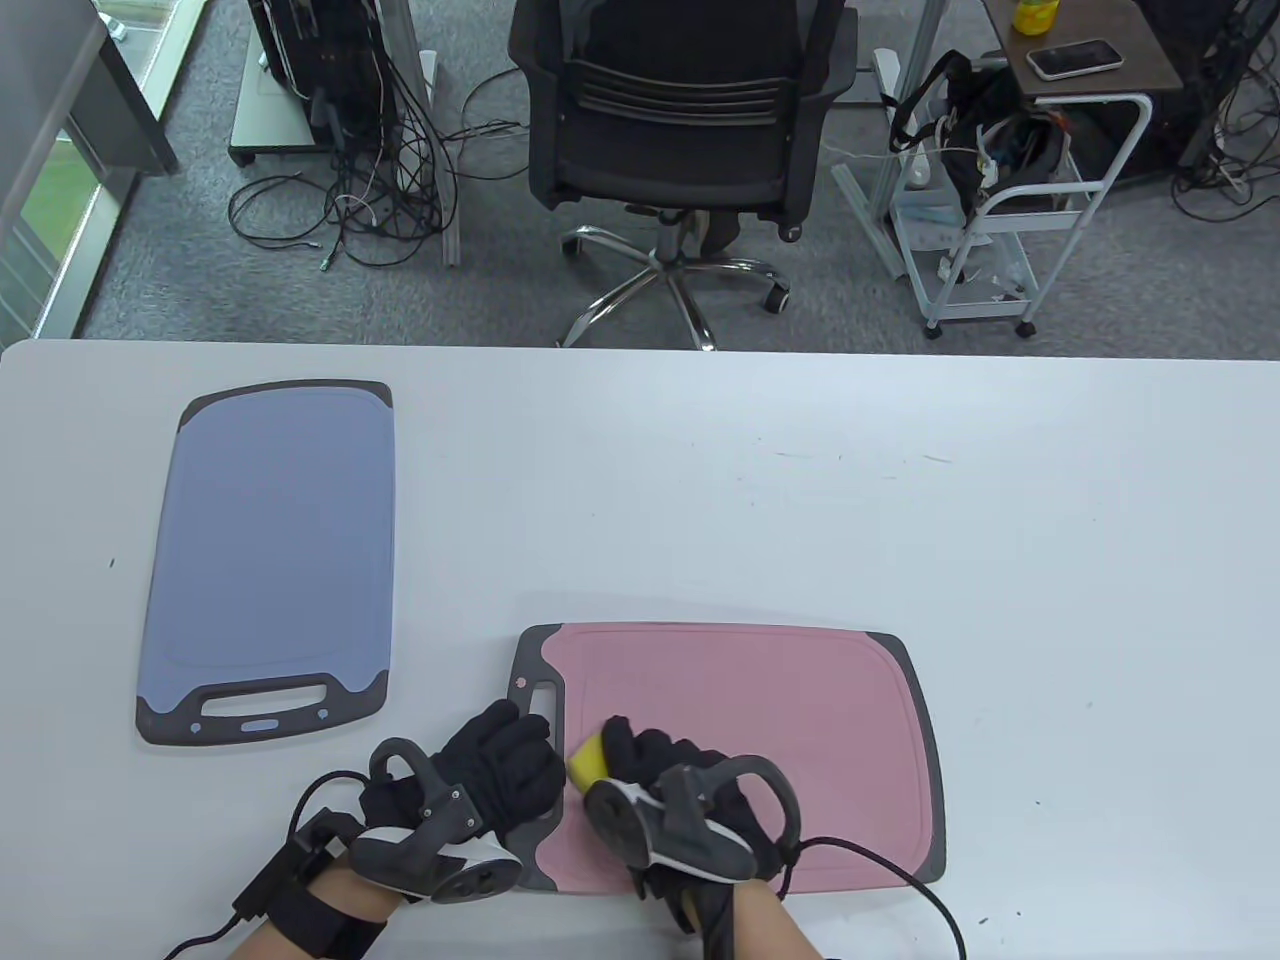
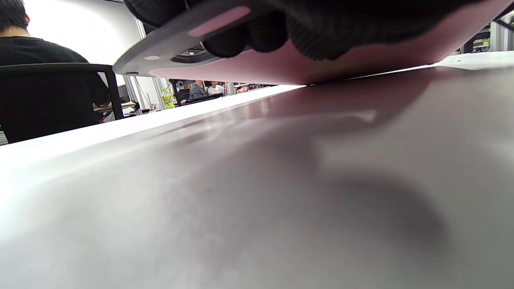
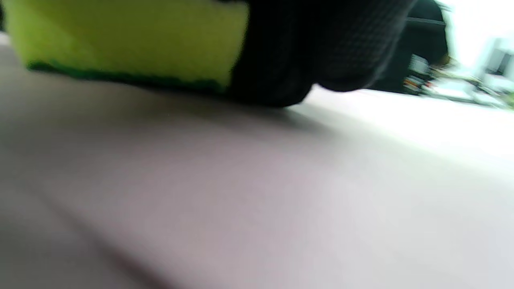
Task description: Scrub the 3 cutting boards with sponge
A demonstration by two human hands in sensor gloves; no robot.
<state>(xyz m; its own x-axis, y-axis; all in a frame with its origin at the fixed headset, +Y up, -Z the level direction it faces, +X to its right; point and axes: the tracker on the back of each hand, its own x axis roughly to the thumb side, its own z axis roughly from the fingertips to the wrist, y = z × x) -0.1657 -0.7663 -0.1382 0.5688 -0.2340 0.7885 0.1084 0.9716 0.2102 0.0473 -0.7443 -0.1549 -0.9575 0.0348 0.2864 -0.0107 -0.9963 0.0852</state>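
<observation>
White table [image 1: 900, 500] carries two visible boards. Right hand [image 1: 680, 790] fingers grip sponge [image 1: 588, 762] on pink board [image 1: 760, 720]; left hand [image 1: 480, 780] fingers clasp its handle end. Blue board [image 1: 270, 540] untouched; third unseen. Scrubbing judged early.

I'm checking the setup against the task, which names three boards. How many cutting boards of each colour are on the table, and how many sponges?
Blue cutting board: 1
Pink cutting board: 1
Yellow sponge: 1
Total: 3 things, only 2 of them boards; a third board is not in view.
</observation>
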